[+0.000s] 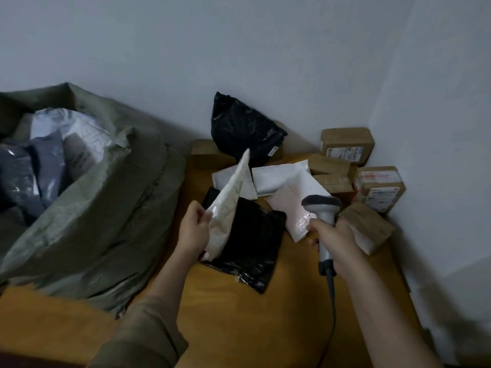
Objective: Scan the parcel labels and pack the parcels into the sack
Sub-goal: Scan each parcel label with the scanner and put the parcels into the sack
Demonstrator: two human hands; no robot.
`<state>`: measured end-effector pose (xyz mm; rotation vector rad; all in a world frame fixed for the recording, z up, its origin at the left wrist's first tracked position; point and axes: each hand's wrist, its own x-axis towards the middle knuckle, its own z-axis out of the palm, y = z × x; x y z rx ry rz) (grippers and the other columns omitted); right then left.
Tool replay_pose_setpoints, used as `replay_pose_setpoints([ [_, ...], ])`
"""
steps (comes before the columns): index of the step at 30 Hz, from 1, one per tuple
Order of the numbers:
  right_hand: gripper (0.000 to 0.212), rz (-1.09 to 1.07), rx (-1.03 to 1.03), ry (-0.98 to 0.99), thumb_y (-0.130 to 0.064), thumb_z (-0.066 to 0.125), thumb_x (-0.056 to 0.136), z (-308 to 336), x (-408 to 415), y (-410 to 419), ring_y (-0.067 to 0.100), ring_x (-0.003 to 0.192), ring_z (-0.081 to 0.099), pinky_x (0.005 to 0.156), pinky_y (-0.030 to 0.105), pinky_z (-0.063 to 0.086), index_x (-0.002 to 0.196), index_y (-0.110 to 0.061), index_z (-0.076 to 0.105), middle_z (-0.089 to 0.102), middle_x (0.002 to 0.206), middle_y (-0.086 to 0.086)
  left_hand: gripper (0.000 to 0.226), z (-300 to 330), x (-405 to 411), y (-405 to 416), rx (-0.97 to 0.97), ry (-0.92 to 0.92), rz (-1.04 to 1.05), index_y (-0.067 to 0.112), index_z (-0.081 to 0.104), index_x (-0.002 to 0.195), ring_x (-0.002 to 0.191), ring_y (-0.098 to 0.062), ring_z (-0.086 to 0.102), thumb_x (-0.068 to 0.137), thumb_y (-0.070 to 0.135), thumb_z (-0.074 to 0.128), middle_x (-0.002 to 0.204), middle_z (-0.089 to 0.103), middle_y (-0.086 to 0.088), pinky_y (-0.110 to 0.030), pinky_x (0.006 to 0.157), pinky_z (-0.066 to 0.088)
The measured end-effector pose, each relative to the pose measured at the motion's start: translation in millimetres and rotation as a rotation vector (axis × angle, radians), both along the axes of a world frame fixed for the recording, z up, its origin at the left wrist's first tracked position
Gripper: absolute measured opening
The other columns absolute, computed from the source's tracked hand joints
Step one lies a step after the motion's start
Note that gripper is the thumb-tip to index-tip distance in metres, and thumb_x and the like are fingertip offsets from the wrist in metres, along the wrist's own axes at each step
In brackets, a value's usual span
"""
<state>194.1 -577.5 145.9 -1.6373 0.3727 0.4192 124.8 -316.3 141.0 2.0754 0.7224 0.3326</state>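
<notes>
My left hand (193, 229) grips the lower edge of a white padded mailer (229, 204), lifted and tilted so its tip points up and away. My right hand (333, 241) grips the handle of a grey barcode scanner (322, 208), whose dark head faces left toward the mailer. A cable hangs down from the scanner's handle. Below the lifted mailer a flat black poly parcel (252, 245) lies on the wooden table (239, 314). The grey-green woven sack (101, 208) stands open at the left, holding several white and grey parcels (53, 152).
More white mailers (281, 179) lie behind the black parcel. Another black bag (244, 128) leans on the wall over a cardboard box (210, 154). Several brown boxes (346, 144) crowd the right corner, one (368, 224) just right of the scanner. White walls close in behind and at the right.
</notes>
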Motion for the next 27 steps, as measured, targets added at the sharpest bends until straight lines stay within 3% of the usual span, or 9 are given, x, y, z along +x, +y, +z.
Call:
replay_pose_setpoints([
  [3, 0.027, -0.016, 0.006, -0.010, -0.012, 0.065, 0.091, 6.4, -5.8, 7.3, 0.016, 0.060, 0.058, 0.051, 0.026, 0.043, 0.113, -0.005, 0.052, 0.064, 0.079, 0.011, 0.024, 27.4, -3.9, 9.3, -0.172, -0.171, 0.022, 0.013, 0.046, 0.080, 0.061, -0.020, 0.046, 0.100, 0.025, 0.052, 0.074, 0.049, -0.010, -0.036, 0.056, 0.042],
  [6, 0.028, -0.032, -0.002, -0.004, -0.012, 0.066, 0.090, 8.5, -9.7, 13.0, 0.015, 0.055, 0.057, 0.047, 0.024, 0.041, 0.114, -0.006, 0.052, 0.063, 0.079, 0.012, 0.026, 32.0, -17.3, 24.1, -0.478, -0.302, 0.107, 0.014, 0.045, 0.076, 0.061, -0.017, 0.047, 0.101, 0.018, 0.050, 0.072, 0.048, -0.007, -0.035, 0.057, 0.043],
  [8, 0.029, -0.040, -0.009, -0.007, -0.014, 0.065, 0.091, 7.6, -12.0, 15.1, 0.014, 0.054, 0.057, 0.046, 0.022, 0.042, 0.115, -0.004, 0.054, 0.065, 0.082, 0.012, 0.025, 8.1, -30.5, 37.3, -0.577, -0.231, 0.214, 0.012, 0.047, 0.077, 0.065, -0.020, 0.050, 0.101, 0.014, 0.049, 0.077, 0.050, -0.011, -0.035, 0.060, 0.044],
  [13, 0.022, -0.022, -0.042, -0.001, -0.013, 0.064, 0.092, 3.5, -21.9, 15.3, 0.015, 0.055, 0.056, 0.049, 0.022, 0.043, 0.111, -0.008, 0.055, 0.066, 0.085, 0.009, 0.019, -88.6, -84.1, 56.9, -0.927, 0.224, 0.464, 0.008, 0.054, 0.087, 0.075, -0.020, 0.055, 0.100, 0.007, 0.041, 0.094, 0.055, -0.010, -0.034, 0.069, 0.049],
  [17, 0.016, -0.004, -0.102, 0.034, -0.012, 0.065, 0.088, -10.6, -32.5, 15.0, 0.016, 0.052, 0.055, 0.050, 0.024, 0.044, 0.101, -0.005, 0.059, 0.067, 0.088, 0.013, 0.028, -123.9, -119.5, 51.7, -1.143, 0.220, 0.507, 0.003, 0.054, 0.111, 0.081, -0.029, 0.056, 0.103, 0.026, 0.041, 0.096, 0.058, -0.015, -0.040, 0.070, 0.047],
  [19, 0.013, -0.006, -0.123, 0.046, -0.010, 0.065, 0.088, -17.7, -37.5, 16.8, 0.016, 0.050, 0.054, 0.048, 0.025, 0.044, 0.097, -0.004, 0.059, 0.066, 0.086, 0.013, 0.042, -135.3, -125.1, 47.9, -1.179, 0.228, 0.488, 0.001, 0.058, 0.112, 0.092, -0.037, 0.061, 0.099, 0.040, 0.050, 0.102, 0.063, -0.023, -0.046, 0.079, 0.050],
  [23, 0.008, 0.017, -0.163, 0.075, -0.012, 0.066, 0.089, -25.0, -48.2, 22.3, 0.018, 0.057, 0.056, 0.056, 0.029, 0.046, 0.087, -0.008, 0.059, 0.066, 0.084, 0.012, 0.044, -158.0, -135.1, 51.7, -1.057, 0.244, 0.633, -0.002, 0.053, 0.125, 0.104, -0.038, 0.061, 0.095, 0.028, 0.061, 0.116, 0.061, -0.020, -0.045, 0.084, 0.049],
  [25, 0.008, 0.030, -0.168, 0.082, -0.012, 0.066, 0.090, -27.0, -52.6, 25.1, 0.018, 0.058, 0.056, 0.057, 0.030, 0.047, 0.086, -0.010, 0.059, 0.067, 0.085, 0.013, 0.040, -165.6, -142.3, 51.4, -1.007, 0.197, 0.675, 0.001, 0.052, 0.129, 0.093, -0.026, 0.062, 0.099, 0.026, 0.055, 0.110, 0.061, -0.012, -0.036, 0.079, 0.052],
  [27, 0.009, 0.042, -0.169, 0.094, -0.014, 0.066, 0.091, -28.2, -57.2, 26.4, 0.018, 0.058, 0.057, 0.057, 0.029, 0.048, 0.094, -0.008, 0.060, 0.067, 0.088, 0.013, 0.026, -169.1, -151.0, 40.3, -1.104, 0.120, 0.649, 0.005, 0.060, 0.114, 0.081, -0.023, 0.064, 0.101, 0.026, 0.049, 0.104, 0.064, -0.014, -0.032, 0.066, 0.057],
])
